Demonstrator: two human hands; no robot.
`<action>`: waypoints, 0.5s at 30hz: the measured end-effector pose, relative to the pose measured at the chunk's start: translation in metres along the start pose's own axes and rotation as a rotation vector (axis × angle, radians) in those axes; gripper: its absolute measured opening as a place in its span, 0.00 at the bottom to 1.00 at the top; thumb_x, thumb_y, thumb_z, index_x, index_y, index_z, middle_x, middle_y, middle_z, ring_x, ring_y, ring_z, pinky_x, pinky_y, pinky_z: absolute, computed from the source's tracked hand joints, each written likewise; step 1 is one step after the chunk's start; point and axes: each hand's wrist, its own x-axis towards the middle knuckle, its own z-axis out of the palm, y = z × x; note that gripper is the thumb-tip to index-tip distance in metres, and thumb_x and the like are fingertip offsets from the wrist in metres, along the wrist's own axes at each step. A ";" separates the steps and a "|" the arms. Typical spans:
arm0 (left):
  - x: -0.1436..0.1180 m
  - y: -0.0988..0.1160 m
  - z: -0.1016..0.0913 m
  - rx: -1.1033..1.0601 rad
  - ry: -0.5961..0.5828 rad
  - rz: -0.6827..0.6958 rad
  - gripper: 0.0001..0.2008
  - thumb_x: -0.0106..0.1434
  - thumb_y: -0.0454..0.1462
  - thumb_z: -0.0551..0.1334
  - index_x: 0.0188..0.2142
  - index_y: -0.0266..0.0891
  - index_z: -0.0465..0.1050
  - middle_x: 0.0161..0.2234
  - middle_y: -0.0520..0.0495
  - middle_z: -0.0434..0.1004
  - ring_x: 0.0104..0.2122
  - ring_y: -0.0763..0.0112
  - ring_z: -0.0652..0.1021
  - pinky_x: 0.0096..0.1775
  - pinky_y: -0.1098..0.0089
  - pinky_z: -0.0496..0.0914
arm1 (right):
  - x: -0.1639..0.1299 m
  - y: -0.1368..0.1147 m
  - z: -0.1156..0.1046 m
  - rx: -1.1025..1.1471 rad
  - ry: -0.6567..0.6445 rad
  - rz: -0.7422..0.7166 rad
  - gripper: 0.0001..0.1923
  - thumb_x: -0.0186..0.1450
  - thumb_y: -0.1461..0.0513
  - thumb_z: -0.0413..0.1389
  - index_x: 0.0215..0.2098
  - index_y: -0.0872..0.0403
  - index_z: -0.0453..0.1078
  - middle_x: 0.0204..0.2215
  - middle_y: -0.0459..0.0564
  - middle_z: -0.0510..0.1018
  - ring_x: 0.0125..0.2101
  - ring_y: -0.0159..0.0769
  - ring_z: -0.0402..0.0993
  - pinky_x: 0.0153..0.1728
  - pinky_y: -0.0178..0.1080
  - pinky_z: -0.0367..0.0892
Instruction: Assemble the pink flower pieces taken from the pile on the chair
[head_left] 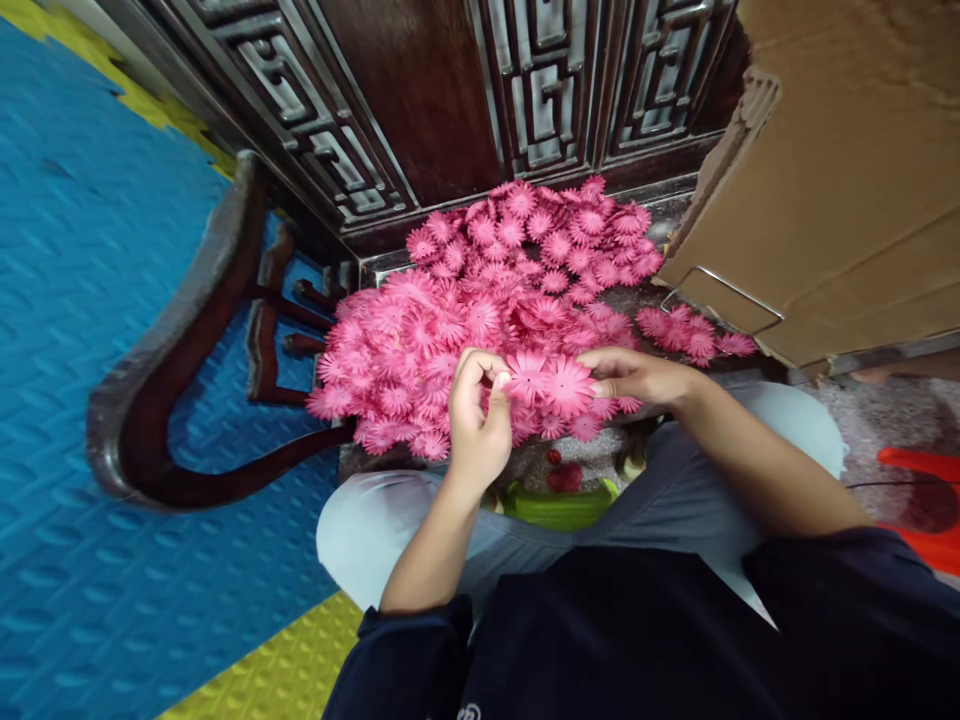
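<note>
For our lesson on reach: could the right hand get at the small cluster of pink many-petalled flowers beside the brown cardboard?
Probably yes: the right hand is close by and nothing visible blocks the cluster, though that hand holds a pink flower.

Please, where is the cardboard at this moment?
In the head view, the cardboard is at the upper right, beside the carved panels, with the small pink flower pile at its lower left edge.

The flowers [405,345] look matt and papery, the chair [124,440] glossy wood, the carton [847,180] matt cardboard, the wire [739,293] shiny metal, the mat [112,300] rough, the shirt [637,640] cloth.
</note>
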 end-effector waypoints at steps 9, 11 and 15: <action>0.024 -0.008 -0.044 -0.214 0.605 0.146 0.12 0.58 0.44 0.59 0.26 0.42 0.59 0.22 0.54 0.53 0.25 0.74 0.62 0.32 0.69 0.61 | -0.012 -0.011 -0.008 -0.289 -0.130 0.028 0.18 0.60 0.50 0.56 0.32 0.58 0.68 0.28 0.46 0.69 0.32 0.29 0.63 0.37 0.34 0.61; 0.029 -0.010 -0.057 -0.012 0.684 0.178 0.09 0.58 0.40 0.60 0.25 0.42 0.63 0.27 0.52 0.60 0.30 0.72 0.65 0.36 0.68 0.61 | -0.010 -0.009 -0.009 -0.308 -0.083 0.032 0.18 0.60 0.49 0.56 0.33 0.57 0.69 0.28 0.46 0.69 0.32 0.30 0.63 0.36 0.35 0.61; 0.028 -0.014 -0.055 0.448 0.597 0.146 0.07 0.61 0.40 0.58 0.31 0.41 0.71 0.28 0.50 0.67 0.31 0.70 0.68 0.38 0.66 0.63 | -0.003 0.002 -0.008 -0.295 -0.040 0.033 0.16 0.60 0.51 0.55 0.33 0.57 0.70 0.25 0.45 0.68 0.29 0.30 0.62 0.33 0.35 0.60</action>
